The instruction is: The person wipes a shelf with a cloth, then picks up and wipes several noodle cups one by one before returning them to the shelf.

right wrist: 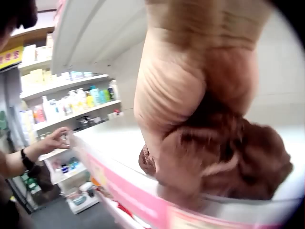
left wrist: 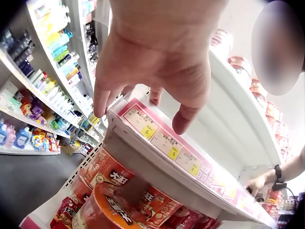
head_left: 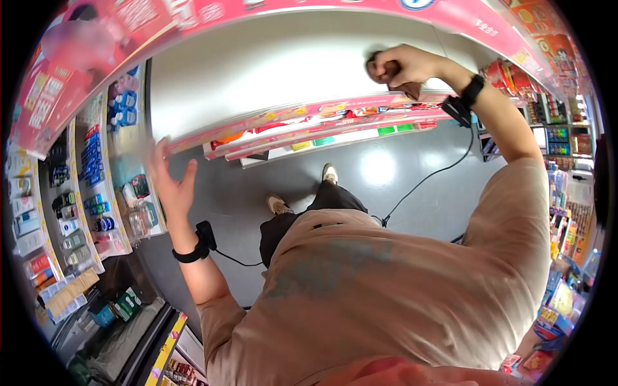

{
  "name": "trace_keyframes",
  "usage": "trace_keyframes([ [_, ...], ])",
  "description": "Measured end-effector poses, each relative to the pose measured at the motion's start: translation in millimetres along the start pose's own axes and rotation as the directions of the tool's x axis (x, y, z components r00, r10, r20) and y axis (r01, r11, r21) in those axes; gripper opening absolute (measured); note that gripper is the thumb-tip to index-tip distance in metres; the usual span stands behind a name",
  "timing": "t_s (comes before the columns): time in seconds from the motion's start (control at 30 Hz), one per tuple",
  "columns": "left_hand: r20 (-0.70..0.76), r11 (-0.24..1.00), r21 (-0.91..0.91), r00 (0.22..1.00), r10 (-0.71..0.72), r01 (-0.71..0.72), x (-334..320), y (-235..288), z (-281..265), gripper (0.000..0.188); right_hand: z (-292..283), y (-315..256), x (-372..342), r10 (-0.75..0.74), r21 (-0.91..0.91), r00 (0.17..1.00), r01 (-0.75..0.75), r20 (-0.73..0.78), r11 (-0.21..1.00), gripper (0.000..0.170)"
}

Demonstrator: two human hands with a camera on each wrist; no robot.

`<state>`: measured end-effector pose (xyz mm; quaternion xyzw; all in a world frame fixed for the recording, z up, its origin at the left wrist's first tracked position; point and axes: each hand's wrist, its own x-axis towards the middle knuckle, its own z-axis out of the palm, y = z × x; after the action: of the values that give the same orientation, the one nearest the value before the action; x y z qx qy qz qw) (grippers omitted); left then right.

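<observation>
Crumpled dark-brown fabric cloth (right wrist: 224, 164) is lying bunched under the person's right hand (head_left: 412, 64), whose fingers are gripping it against the long, smooth white shelf (head_left: 257, 58). The cloth is sitting directly below that palm, near the shelf's front edge, and it is spreading widest along that edge; blur is hiding whether any fold is hanging over. The right hand is plainly the nearer one: the left hand (head_left: 172, 186) is reaching to the shelf's opposite end, by the front corner, its fingers extended and holding nothing. Farther out, a pink printed price strip (right wrist: 133, 195) is running along the front edge. The left wrist view is showing what the head view is not: a round orange-rimmed tub (left wrist: 109, 205) standing below this shelf, and a row of red-and-white printed tubs (left wrist: 259, 90) lining the one above.
</observation>
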<state>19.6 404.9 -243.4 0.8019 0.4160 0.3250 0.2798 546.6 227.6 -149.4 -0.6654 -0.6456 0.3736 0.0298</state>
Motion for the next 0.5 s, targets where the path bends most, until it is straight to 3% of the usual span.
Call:
trace_keyframes([
  [0.1,-0.002,0.996,0.035,0.997,0.079,-0.079,1,-3,-3,0.07,27,-92,76,-0.236,-0.085,0.959,0.251,0.156,0.964,0.031],
  [0.17,0.014,0.997,0.032,0.998,0.068,-0.068,0,-4,-6,0.071,38,-135,122,-0.335,0.147,0.926,0.312,0.174,0.939,0.025],
  [0.23,0.033,0.998,-0.007,0.997,0.063,-0.063,1,-7,-8,0.072,57,-154,173,-0.526,0.263,0.847,0.492,0.077,0.83,0.029],
  [0.3,0.031,0.996,0.023,0.996,0.088,-0.089,0,-9,-10,0.071,66,-204,190,-0.499,0.186,0.857,0.473,0.127,0.861,0.033],
  [0.33,0.032,0.995,0.027,0.995,0.099,-0.1,1,-10,-11,0.071,67,-212,199,-0.555,0.172,0.824,0.534,0.116,0.828,0.032],
  [0.43,0.046,0.995,0.004,0.994,0.098,-0.099,1,-12,-14,0.07,48,-188,203,-0.615,0.253,0.789,0.597,-0.009,0.762,0.032],
  [0.5,0.049,0.995,-0.017,0.994,0.1,-0.099,2,-13,-17,0.069,4,-173,152,-0.431,0.272,0.9,0.43,-0.06,0.861,0.035],
])
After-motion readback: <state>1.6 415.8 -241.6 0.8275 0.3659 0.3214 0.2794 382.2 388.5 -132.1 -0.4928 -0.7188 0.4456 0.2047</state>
